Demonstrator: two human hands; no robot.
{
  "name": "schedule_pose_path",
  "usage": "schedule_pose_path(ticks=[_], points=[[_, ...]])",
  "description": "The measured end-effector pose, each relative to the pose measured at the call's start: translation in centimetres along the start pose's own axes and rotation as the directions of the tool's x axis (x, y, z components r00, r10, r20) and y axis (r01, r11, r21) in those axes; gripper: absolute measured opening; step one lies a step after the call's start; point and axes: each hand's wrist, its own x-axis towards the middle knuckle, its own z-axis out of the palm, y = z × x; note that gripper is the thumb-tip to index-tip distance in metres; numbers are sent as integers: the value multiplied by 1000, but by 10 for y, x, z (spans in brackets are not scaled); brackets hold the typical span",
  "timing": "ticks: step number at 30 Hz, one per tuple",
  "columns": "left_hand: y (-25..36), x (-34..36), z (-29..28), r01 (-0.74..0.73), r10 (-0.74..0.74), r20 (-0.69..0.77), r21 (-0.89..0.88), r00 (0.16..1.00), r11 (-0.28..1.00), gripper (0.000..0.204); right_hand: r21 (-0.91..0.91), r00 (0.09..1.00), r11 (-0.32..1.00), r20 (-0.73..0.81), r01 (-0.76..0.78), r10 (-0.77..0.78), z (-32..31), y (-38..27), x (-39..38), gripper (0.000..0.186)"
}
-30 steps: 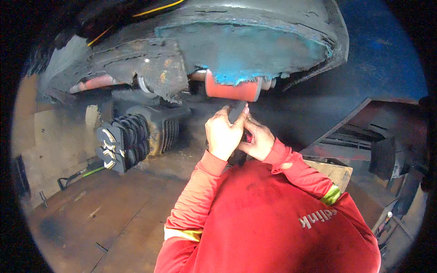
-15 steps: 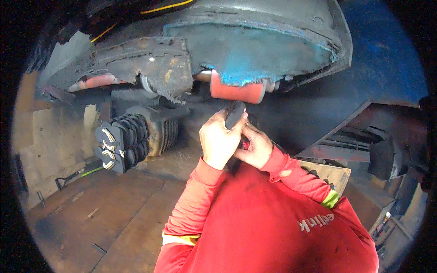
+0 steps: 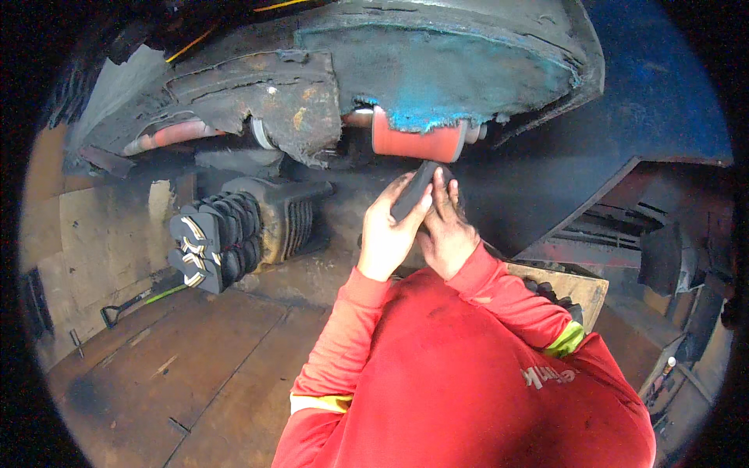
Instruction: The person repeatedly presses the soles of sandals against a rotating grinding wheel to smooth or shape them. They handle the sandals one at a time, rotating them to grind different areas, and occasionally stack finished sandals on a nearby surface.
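Note:
Both of my hands grip a black flip-flop (image 3: 413,193), its thick sole turned edge-on and tilted. My left hand (image 3: 386,234) holds it from the left, thumb across the sole. My right hand (image 3: 450,234) is on its right side, fingers pointing up along it; part of the flip-flop is hidden behind the hands. Just above the sole's upper end is a red sanding drum (image 3: 417,142), blurred as if spinning. Whether sole and drum touch, I cannot tell. A ragged hood (image 3: 460,70), dusted blue, hangs over the drum.
At the left, several black flip-flops with striped straps (image 3: 199,249) hang beside a dusty ribbed motor housing (image 3: 273,222). Another red roller (image 3: 172,136) shows under the hood's left part. A wooden box (image 3: 589,292) with dark pieces stands by my right arm. A blue panel (image 3: 655,86) rises at the right.
My hands have moved up and right with the flip-flop, closer to the drum. My right fingers have shifted from below up along the sole. The whole view has moved slightly.

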Motion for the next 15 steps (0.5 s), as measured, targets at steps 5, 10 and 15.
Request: schedule_pose_path(ticks=[5,10,15], points=[[17,4,-9,-134,145,-7,342,989,930,41,116,995,992,-89,58,-48,4,-8,5,74],[28,15,-8,-198,193,73,591,979,782,31,455,999,890,5,-32,33,9,-2,9,76],[19,30,2,-171,170,66,664,983,728,44,619,995,780,93,-91,42,14,12,11,72]])
